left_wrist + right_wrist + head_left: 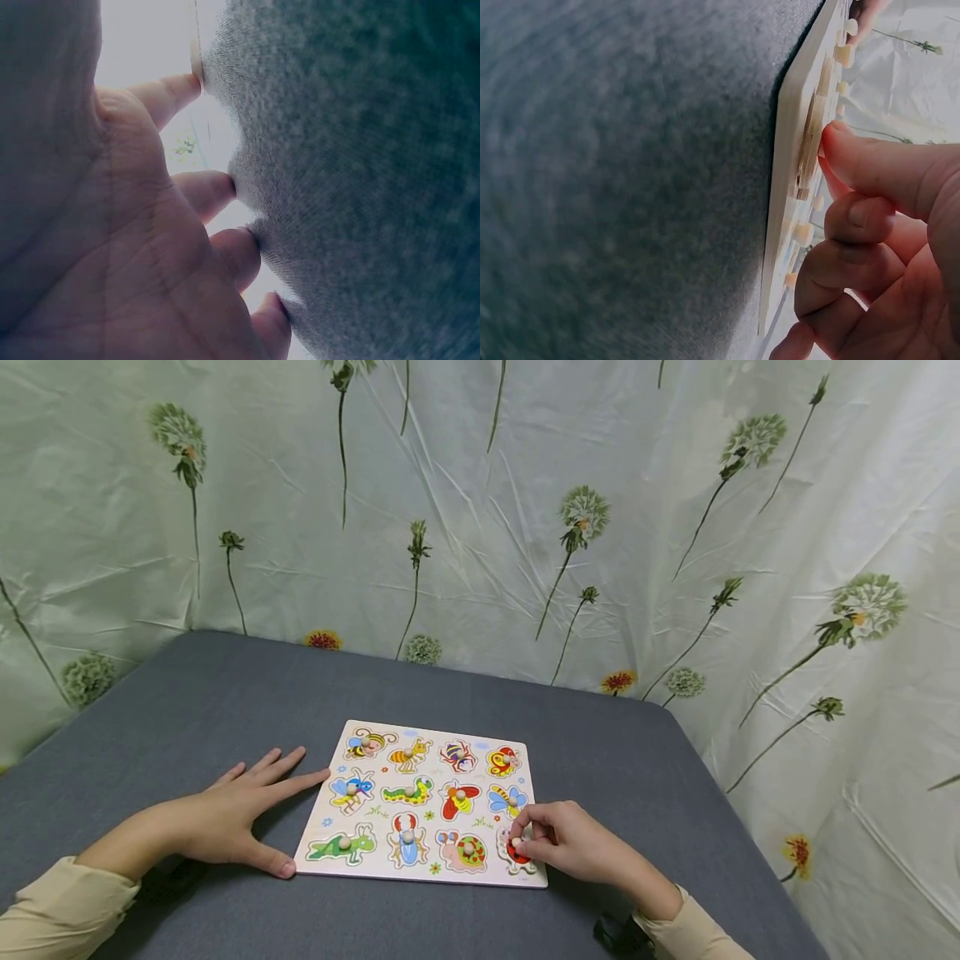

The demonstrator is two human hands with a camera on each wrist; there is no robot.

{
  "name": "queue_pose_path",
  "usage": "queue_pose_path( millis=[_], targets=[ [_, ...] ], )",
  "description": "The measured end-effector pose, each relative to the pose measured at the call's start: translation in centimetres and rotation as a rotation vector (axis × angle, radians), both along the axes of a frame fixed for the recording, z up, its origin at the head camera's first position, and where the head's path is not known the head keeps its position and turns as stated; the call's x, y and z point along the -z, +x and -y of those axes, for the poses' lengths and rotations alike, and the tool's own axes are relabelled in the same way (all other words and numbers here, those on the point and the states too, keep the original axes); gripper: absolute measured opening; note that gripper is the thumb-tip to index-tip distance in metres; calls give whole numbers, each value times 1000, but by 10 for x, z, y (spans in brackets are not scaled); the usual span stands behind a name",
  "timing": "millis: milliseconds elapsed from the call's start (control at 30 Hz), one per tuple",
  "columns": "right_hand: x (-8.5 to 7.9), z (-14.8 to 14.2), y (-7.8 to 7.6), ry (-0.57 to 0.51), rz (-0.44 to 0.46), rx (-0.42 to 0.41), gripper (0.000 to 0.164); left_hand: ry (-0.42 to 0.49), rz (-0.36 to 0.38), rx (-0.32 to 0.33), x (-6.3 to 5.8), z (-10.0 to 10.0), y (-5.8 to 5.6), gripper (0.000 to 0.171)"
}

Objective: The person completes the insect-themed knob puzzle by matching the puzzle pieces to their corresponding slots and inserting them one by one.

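A wooden peg puzzle board [375,870] with colourful insect pieces lies flat on the table. My left hand [225,822] is spread beside its left edge, with the thumb at the lower left corner and a fingertip at the edge higher up. In the left wrist view its fingertips [217,187] press against the grey cloth. With thumb and finger, my right hand [573,843] pinches the knob of the ladybug piece [515,860] at the board's lower right corner. The right wrist view shows that piece [808,161] slightly raised at the board's surface, the knob hidden by the thumb.
Dark grey cloth covers the table [600,743]. Behind and to the right hangs a pale curtain [480,527] printed with dandelions. Other knobbed pieces, such as the caterpillar [408,791], the stag beetle [407,847] and the snail [462,853], sit in the board.
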State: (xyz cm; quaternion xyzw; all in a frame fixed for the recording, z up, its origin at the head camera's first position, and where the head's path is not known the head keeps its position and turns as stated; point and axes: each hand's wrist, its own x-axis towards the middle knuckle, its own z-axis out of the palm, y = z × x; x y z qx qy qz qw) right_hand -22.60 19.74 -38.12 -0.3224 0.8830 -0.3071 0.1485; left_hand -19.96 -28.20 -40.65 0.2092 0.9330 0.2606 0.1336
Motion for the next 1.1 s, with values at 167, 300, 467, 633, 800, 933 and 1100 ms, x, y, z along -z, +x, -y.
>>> queue_pose_path(
  millis=[167,300,467,633,800,933,1100],
  targets=[
    [0,1,0,7,-2,-6,7,0,7,-2,0,0,-1,116],
    [1,2,0,14,-4,2,6,-4,6,-1,0,0,-1,116],
    [1,3,-2,15,5,4,4,-7,2,3,0,1,-2,116],
    [2,2,-5,22,49,2,6,-6,2,2,0,2,-2,116],
    [2,1,-10,28,76,-7,10,-6,-1,-1,-1,3,-3,117],
    [2,1,-11,27,80,-12,10,1,0,0,-1,4,-2,116],
    [-1,-1,-10,8,95,-10,12,-3,8,3,-1,4,-2,115]
  ],
)
